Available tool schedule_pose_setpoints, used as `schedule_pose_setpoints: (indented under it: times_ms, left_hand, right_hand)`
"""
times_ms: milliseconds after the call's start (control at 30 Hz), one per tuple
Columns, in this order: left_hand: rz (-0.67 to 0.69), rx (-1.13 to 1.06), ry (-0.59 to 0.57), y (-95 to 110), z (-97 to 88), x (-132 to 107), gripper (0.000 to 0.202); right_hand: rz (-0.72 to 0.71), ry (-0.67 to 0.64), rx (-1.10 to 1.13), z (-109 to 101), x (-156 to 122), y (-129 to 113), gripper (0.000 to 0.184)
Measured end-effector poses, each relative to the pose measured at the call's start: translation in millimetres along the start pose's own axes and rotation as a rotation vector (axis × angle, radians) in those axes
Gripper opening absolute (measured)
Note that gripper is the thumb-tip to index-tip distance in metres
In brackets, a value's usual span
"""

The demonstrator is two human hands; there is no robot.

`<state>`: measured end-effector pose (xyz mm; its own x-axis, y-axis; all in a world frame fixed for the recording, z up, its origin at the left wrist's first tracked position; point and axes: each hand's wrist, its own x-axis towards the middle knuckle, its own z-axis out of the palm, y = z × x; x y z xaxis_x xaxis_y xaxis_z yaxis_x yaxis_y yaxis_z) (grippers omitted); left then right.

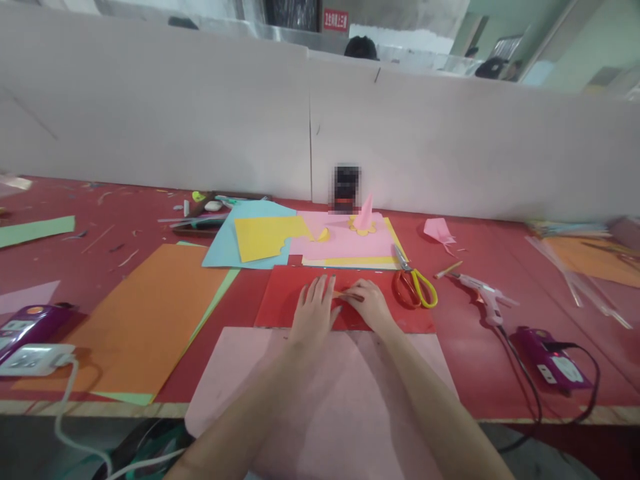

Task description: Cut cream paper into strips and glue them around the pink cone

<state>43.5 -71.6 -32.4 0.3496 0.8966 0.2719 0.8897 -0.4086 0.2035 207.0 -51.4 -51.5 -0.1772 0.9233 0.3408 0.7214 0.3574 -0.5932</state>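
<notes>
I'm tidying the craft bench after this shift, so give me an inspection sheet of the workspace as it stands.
Surface: red table, littered with small paper scraps.
Job's things: red sheet under both hands; pink sheet nearer the person.
Clutter: scissors, glue gun, orange sheet, blue sheet, pink cone.
Grippers: left hand flat on the red sheet; right hand pinches a thin stick.
Cables: white cable from a white power strip; black cable runs toward a purple power strip.
Surroundings: white partition behind; people's heads beyond it.
</notes>
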Motion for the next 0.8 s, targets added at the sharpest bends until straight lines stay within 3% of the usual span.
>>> schedule_pose_setpoints:
  times_ms: [167, 433, 633, 800]
  left_hand:
    - [0.000, 0.099, -0.014, 3.9, 4.2, -2.7, 0.047]
    - [0.005, 0.082, -0.069, 8.6, 5.5, -3.7, 0.050]
    - [-0.044, -0.161, -0.070, -2.7, 6.0, 2.8, 0.045]
    - [-0.050, -0.362, -0.027, -17.7, 6.3, 7.6, 0.025]
  right_hand:
    - [0.004, -0.004, -0.009, -1.0, -0.7, -2.1, 0.011]
    - [0.005, -0.006, -0.014, -2.1, -0.5, -3.9, 0.013]
    - [0.015, -0.017, -0.004, -2.2, -1.1, -1.1, 0.013]
    - [0.031, -0.018, 0.002, -3.8, -2.4, -1.1, 0.012]
